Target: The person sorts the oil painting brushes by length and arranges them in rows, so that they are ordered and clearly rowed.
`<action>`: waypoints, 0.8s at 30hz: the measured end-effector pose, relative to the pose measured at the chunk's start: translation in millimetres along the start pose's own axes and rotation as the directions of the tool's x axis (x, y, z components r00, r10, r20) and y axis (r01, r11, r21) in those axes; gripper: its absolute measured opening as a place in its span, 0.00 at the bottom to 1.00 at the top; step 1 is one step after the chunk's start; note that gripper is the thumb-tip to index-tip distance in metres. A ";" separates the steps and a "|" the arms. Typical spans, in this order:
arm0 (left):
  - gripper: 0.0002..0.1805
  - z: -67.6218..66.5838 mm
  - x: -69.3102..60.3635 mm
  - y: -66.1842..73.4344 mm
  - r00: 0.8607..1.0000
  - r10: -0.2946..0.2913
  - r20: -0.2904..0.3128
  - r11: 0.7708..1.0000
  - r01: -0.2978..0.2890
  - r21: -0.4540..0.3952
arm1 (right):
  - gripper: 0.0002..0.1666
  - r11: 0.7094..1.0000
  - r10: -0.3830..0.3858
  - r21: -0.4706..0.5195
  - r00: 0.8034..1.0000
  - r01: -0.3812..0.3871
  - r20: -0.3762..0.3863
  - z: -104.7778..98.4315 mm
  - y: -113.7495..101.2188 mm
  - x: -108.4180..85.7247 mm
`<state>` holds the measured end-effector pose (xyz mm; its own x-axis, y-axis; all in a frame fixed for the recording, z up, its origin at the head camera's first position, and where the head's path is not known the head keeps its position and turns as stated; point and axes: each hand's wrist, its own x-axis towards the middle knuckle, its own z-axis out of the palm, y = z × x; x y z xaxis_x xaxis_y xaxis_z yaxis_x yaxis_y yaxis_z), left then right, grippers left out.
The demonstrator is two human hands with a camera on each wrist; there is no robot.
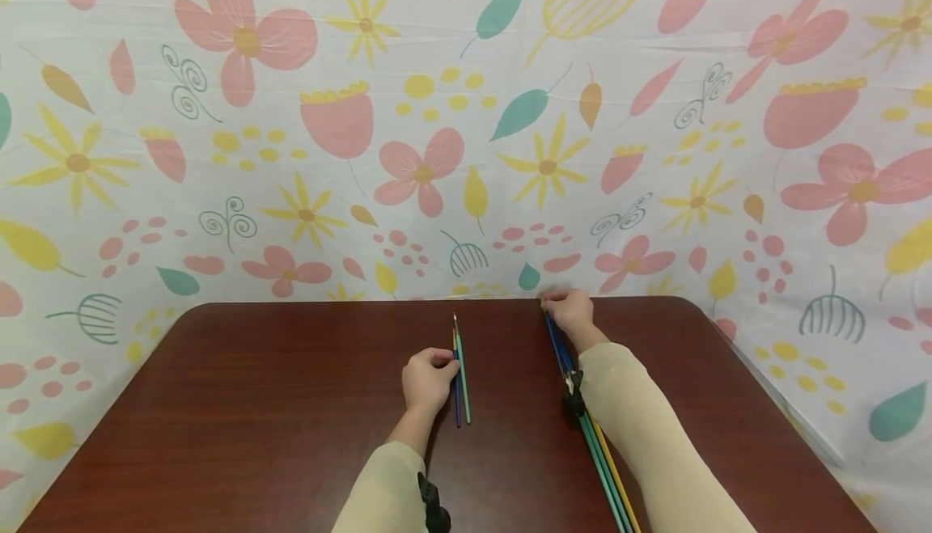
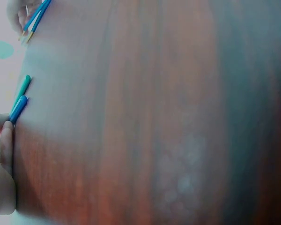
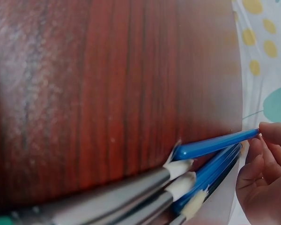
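Note:
In the head view my left hand (image 1: 425, 381) pinches a slim blue paintbrush (image 1: 458, 408) near the middle of the table. Right beside it lies a thin green paintbrush (image 1: 464, 387), nearly parallel. At the table's far edge my right hand (image 1: 571, 312) pinches the tip of a blue-handled paintbrush (image 3: 210, 144), seen closely in the right wrist view. Under that brush are other blue handles (image 3: 208, 176). Larger brushes with white bristles (image 3: 180, 167) and silver ferrules point toward them. Their green handles (image 1: 599, 460) and a yellow handle (image 1: 615, 464) run toward me.
The dark red-brown wooden table (image 1: 255, 403) ends at a white cloth (image 1: 422, 56) with flower prints. A black wrist strap (image 1: 574, 395) partly covers the brushes by my right forearm. Another strap (image 1: 434, 509) sits on the left sleeve.

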<state>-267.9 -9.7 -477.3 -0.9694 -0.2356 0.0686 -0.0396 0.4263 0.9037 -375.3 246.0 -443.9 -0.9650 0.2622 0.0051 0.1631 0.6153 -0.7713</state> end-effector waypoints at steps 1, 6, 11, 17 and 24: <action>0.07 0.0 -0.4 0.1 1.000 0.002 0.000 1.000 -0.002 -0.002 | 0.14 1.000 -0.003 -0.005 1.000 0.003 -0.002 0.2 0.6 -0.1; 0.06 -0.3 -1.7 1.0 1.000 0.003 0.002 1.000 -0.003 -0.006 | 0.14 1.000 -0.012 -0.029 1.000 0.011 -0.012 0.6 3.3 -0.3; 0.06 0.2 -1.7 1.4 1.000 0.007 0.001 1.000 -0.007 0.000 | 0.14 0.999 -0.010 -0.041 1.000 0.009 -0.030 0.9 4.6 -0.7; 0.06 0.3 -0.9 1.3 1.000 0.016 -0.006 1.000 -0.016 0.008 | 0.16 1.000 0.007 -0.024 1.000 -0.008 -0.030 2.7 4.6 -2.7; 0.06 -0.6 0.6 0.8 1.000 0.020 -0.004 1.000 -0.020 0.003 | 0.16 1.000 0.013 -0.019 0.999 -0.013 -0.035 3.7 5.2 -1.4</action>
<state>-268.4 -10.0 -476.4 -0.9691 -0.2305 0.0881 -0.0212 0.4336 0.9008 -373.8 246.0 -450.2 -0.9551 0.2956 0.0174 0.1797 0.6254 -0.7593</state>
